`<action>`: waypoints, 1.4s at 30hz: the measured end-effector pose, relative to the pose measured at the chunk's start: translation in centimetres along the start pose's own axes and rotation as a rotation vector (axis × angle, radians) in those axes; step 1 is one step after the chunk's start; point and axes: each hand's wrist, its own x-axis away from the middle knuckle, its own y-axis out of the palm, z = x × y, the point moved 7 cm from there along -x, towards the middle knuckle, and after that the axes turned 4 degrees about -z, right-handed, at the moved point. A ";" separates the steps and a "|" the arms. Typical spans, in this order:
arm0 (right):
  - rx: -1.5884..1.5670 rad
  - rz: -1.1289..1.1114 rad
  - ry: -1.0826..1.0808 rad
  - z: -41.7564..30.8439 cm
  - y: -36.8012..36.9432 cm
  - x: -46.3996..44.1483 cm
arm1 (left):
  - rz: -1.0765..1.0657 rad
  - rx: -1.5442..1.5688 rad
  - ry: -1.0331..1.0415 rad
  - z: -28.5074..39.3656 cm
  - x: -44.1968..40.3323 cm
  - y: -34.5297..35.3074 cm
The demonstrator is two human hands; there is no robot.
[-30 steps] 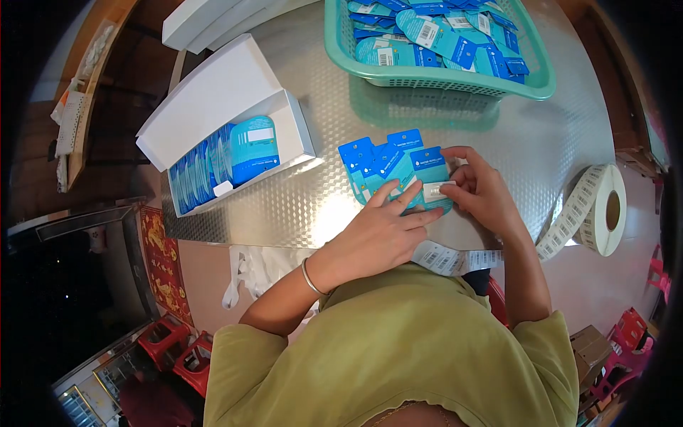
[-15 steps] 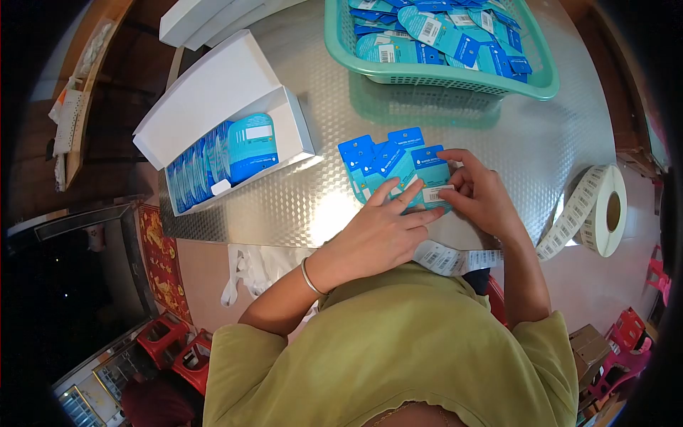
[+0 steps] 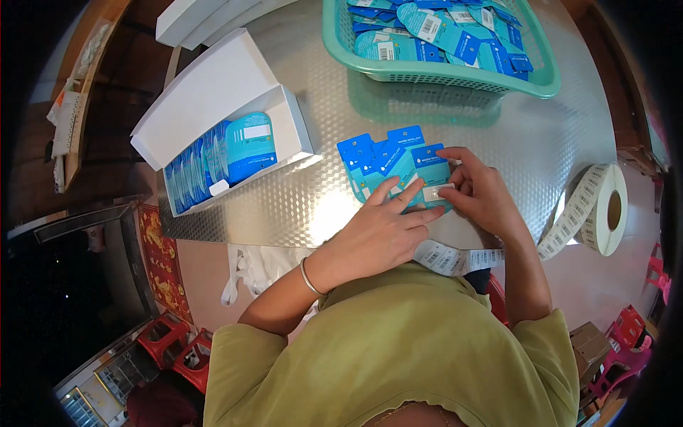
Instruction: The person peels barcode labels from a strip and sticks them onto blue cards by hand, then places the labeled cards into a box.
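Several blue and teal cards (image 3: 398, 158) lie fanned and overlapping on the metal table (image 3: 313, 85). My left hand (image 3: 388, 231) rests on their lower part, fingers spread. At the right edge of the rightmost card (image 3: 430, 158), my right hand (image 3: 480, 188) has its thumb on a white barcode label (image 3: 435, 192) and its index finger near the card's upper edge; its other fingers are curled. A strip of barcode labels (image 3: 459, 259) runs below my hands at the table's near edge.
A green basket (image 3: 441, 77) of carded packs stands at the back. At the left an open white box (image 3: 295, 132) holds a row of similar packs (image 3: 249, 146). The label roll (image 3: 608, 211) is at the right. White boxes (image 3: 206, 21) lie back left.
The view has shifted very slightly. My right thumb still presses at the label on the rightmost card, and my left hand has stayed in place.
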 end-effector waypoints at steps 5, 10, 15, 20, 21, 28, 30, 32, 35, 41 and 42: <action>0.022 0.018 -0.035 0.0 0.1 0.0 | -0.002 -0.008 0.000 0.0 0.0 0.1; 0.062 0.027 -0.043 -0.3 0.1 0.1 | 0.001 -0.003 -0.002 0.0 0.0 0.1; 0.160 0.031 -0.047 -1.0 0.2 0.2 | -0.004 -0.008 -0.004 -0.1 0.0 0.0; 0.428 0.091 -0.110 -1.5 0.7 0.6 | 0.003 -0.014 -0.011 0.0 0.1 -0.2; 0.487 0.107 -0.134 -1.6 0.8 0.7 | 0.000 -0.016 -0.005 0.0 0.0 -0.2; 0.766 0.200 -0.202 -2.8 0.9 1.1 | 0.002 -0.019 0.006 0.0 -0.1 0.0; 0.811 0.202 -0.189 -2.9 0.9 1.0 | 0.001 -0.016 0.002 0.0 -0.1 0.0; 0.840 0.194 -0.169 -3.0 0.9 0.9 | -0.014 -0.009 -0.004 -0.1 -0.1 0.0; 0.847 0.186 -0.178 -2.9 0.8 0.7 | -0.003 -0.010 -0.001 -0.1 -0.1 0.0; 0.827 0.248 -0.206 -2.4 -1.0 0.5 | 0.009 0.017 -0.013 -0.2 -0.1 0.0; 0.812 0.273 -0.222 -2.2 -1.5 0.5 | 0.010 0.010 -0.013 -0.2 -0.1 0.0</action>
